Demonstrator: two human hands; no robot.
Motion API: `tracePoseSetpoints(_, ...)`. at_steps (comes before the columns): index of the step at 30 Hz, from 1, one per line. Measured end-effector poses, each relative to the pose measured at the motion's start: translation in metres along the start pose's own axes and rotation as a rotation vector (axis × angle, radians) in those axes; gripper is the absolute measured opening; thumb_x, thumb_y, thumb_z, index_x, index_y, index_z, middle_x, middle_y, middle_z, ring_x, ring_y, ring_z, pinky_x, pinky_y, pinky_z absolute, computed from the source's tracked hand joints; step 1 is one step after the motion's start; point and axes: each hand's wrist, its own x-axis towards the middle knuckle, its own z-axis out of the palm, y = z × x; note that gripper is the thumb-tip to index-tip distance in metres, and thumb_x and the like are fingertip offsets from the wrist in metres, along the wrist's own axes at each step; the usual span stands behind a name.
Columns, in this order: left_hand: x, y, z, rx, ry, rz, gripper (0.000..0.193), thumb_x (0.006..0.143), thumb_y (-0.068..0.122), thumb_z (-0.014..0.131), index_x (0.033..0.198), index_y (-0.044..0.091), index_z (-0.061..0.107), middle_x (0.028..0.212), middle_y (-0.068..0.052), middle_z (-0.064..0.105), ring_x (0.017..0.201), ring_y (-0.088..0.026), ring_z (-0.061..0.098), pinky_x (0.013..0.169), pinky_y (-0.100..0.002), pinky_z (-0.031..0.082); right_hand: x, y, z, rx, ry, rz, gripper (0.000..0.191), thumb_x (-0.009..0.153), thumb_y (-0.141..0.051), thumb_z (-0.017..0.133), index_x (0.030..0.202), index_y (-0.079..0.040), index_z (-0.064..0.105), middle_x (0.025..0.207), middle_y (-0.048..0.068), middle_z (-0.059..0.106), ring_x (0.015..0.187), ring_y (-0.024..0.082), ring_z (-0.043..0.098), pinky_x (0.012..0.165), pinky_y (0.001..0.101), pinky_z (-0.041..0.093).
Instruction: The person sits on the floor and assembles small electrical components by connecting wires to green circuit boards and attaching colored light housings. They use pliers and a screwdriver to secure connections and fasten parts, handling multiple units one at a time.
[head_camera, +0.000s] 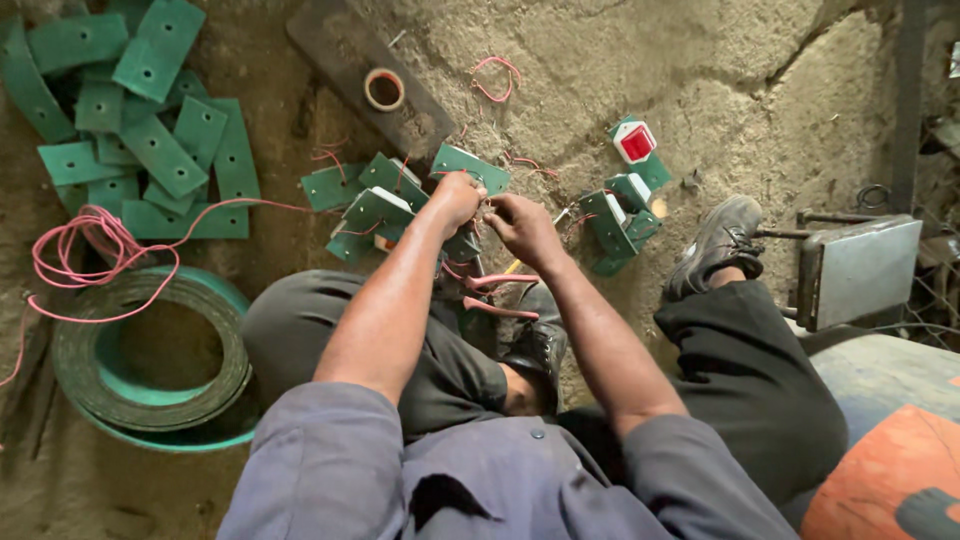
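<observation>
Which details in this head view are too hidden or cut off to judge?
- What the left hand and right hand pinch: fingers cover it.
- Tool with pink handles: its tip is hidden under the hands.
- Green strip coil: its lower rim is lost in shadow.
- Orange object: cut by the frame corner.

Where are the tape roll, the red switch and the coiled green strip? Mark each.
tape roll (384, 89), head view, on its rim.
red switch (636, 142), head view, on its red face.
coiled green strip (85, 375), head view, on the coil's left side.
</observation>
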Motion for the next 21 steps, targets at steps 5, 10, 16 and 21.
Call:
tracePoseSetpoints(5,0.004,0.004,0.004,-0.055,-0.050,0.007,0.018,0.097,0.012,0.065,0.092,-0.003,0.073,0.075,-0.008,0.065,0.064,-0.019,0.055,0.057,-0.040,0.045,0.012,-0.008,-0.001,-0.069,-0.037,0.288,0.022,0.098,-0.025,0.064,0.093,-0.007,0.074,0.075,0.010,0.070,0.068,0.022,0.069,0.064,0.0358,0.054)
tracePoseSetpoints(10,0.003,0.006,0.004,-0.138,-0.069,0.011,0.015,0.096,0.010,0.062,0.095,-0.003,0.069,0.076,-0.009,0.067,0.061,-0.022,0.059,0.053,-0.043,0.048,0.023,0.015,0.019,0.474,-0.070,0.633,0.024,0.100,-0.025,0.063,0.089,-0.005,0.072,0.069,0.006,0.066,0.062,0.019,0.065,0.061,0.0345,0.054)
tracePoseSetpoints(16,0.002,0.003,0.001,-0.005,-0.014,0.017,0.018,0.096,0.014,0.066,0.096,-0.002,0.074,0.078,-0.008,0.069,0.066,-0.019,0.059,0.059,-0.040,0.049,-0.001,0.003,0.012,0.106,0.149,0.030,0.022,0.092,-0.021,0.074,0.106,-0.005,0.068,0.089,0.006,0.069,0.078,0.020,0.069,0.069,0.0351,0.056)
tracePoseSetpoints(21,0.001,0.009,0.000,-0.036,-0.017,-0.003,0.017,0.096,0.013,0.068,0.094,-0.003,0.073,0.079,-0.005,0.067,0.070,-0.016,0.056,0.063,-0.040,0.047,0.003,-0.023,-0.008,-0.399,0.160,-0.244,0.007,0.094,-0.016,0.073,0.097,-0.010,0.073,0.085,0.010,0.066,0.081,0.032,0.066,0.069,0.0444,0.052)
